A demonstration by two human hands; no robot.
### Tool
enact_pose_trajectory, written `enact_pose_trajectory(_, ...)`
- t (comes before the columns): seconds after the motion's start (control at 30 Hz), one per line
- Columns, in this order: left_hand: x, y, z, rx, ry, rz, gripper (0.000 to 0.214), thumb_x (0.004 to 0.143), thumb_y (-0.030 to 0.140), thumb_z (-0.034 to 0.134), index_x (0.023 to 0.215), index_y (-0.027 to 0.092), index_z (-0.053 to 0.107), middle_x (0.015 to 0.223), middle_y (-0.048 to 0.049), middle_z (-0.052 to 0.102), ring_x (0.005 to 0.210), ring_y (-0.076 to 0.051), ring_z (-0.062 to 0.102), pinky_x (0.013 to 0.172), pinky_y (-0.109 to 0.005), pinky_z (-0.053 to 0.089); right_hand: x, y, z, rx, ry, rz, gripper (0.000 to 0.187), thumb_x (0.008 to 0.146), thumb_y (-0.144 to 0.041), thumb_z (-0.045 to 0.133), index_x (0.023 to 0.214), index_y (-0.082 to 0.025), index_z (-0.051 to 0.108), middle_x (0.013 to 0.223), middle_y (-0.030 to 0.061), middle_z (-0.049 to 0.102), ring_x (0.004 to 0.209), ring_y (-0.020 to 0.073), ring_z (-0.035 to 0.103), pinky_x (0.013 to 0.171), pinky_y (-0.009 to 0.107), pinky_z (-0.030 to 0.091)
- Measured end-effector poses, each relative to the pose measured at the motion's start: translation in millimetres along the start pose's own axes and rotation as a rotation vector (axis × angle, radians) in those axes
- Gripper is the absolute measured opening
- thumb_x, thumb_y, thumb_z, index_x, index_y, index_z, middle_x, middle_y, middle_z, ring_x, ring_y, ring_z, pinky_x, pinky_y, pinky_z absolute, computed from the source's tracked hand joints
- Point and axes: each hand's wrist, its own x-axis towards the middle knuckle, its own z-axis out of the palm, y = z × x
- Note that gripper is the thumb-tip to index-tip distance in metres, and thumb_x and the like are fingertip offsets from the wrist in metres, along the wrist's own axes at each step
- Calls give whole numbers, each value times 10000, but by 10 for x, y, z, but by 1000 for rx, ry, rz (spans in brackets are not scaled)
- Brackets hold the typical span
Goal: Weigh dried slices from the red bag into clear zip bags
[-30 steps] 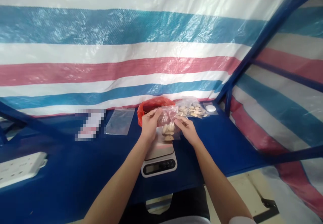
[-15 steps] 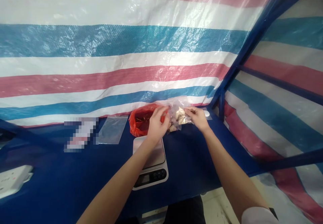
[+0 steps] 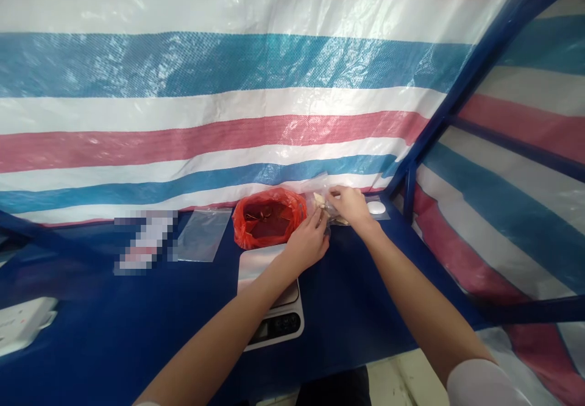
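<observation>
Just behind the digital kitchen scale (image 3: 270, 293), beside a red plastic bag (image 3: 269, 218), the right hand (image 3: 350, 206) pinches its fingers together on a clear plastic bag of pale pieces (image 3: 325, 208), while the left hand (image 3: 307, 241) lies against that bag, its grip impossible to tell.

It's a bright, even scene, though I can't pick out where the light comes from. White glare glints off the woven tarpaulin (image 3: 205, 64) toward the upper left and centre, and shadows stay faint and soft. The blue steel bar (image 3: 467, 83) at upper right looks bent by a wide lens. Left of centre on the blue table cover (image 3: 137, 333), a pixelated block (image 3: 146, 241) blurs out one patch; the rest looks reasonably sharp.
</observation>
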Motion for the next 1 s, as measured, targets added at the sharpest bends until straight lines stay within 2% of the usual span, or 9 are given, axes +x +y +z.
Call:
enact_pose_trajectory(0.1, -9, 8, 41, -14, -1, -1, 544, 892, 232, 456, 1404, 48, 441, 1497, -254, 448, 1436, -327, 400, 1156, -459, 398, -98, -32, -64, -120, 66, -73, 294, 943, -344, 540, 1149, -239, 721, 1129, 70, 755, 983, 258, 717, 845, 350, 537)
enact_pose_trajectory(0.23, -26, 26, 55, -19, -14, -2, 571, 890, 244, 471, 1419, 35, 423, 1528, -269, 397, 1438, -344, 391, 1162, -470, 386, -190, 41, 2, -229, 47, -411, 330, 974, -282, 488, 1238, -234, 681, 1330, 59, 664, 1225, 265, 616, 1029, 406, 468)
enact_pose_trajectory(0.33, -56, 29, 65, -19, -30, -10, 567, 900, 248, 470, 1416, 18, 427, 1527, -275, 396, 1427, -346, 408, 1164, -468, 384, -208, 162, 117, -278, -1, -534, 364, 985, -250, 457, 1295, -230, 648, 1389, 52, 619, 1349, 278, 516, 1105, 469, 399)
enact_pose_trajectory(0.47, -85, 6, 108, -13, -41, -15, 555, 898, 247, 472, 1404, 21, 443, 1515, -271, 417, 1421, -345, 418, 1162, -473, 385, -200, 285, 220, -302, -57, -561, 390, 986, -251, 444, 1330, -213, 623, 1438, 48, 568, 1356, 292, 509, 1082, 490, 419)
enact_pose_trajectory(0.7, -48, -15, 129, 7, -35, -21, 543, 888, 243, 492, 1388, 32, 471, 1517, -259, 423, 1417, -332, 427, 1169, -465, 377, -177, 339, 286, -294, -30, -544, 389, 991, -275, 448, 1330, -205, 625, 1416, 59, 591, 1337, 305, 528, 1066, 503, 440)
enact_pose_trajectory(0.87, -98, 23, -12, 24, 26, 17, 505, 903, 225, 481, 1381, 63, 502, 1501, -222, 464, 1413, -311, 438, 1157, -441, 404, -226, 303, 216, -185, 96, -517, 312, 972, -291, 512, 1214, -236, 702, 1345, 32, 653, 1293, 287, 573, 1078, 472, 451)
enact_pose_trajectory(1.0, -288, 35, -220, 47, 99, 30, 424, 917, 206, 486, 1325, 131, 576, 1453, -171, 535, 1380, -289, 482, 1154, -445, 407, -434, 206, 162, -82, 216, -526, 287, 963, -259, 522, 1167, -239, 723, 1276, 34, 697, 1238, 261, 617, 1074, 444, 465)
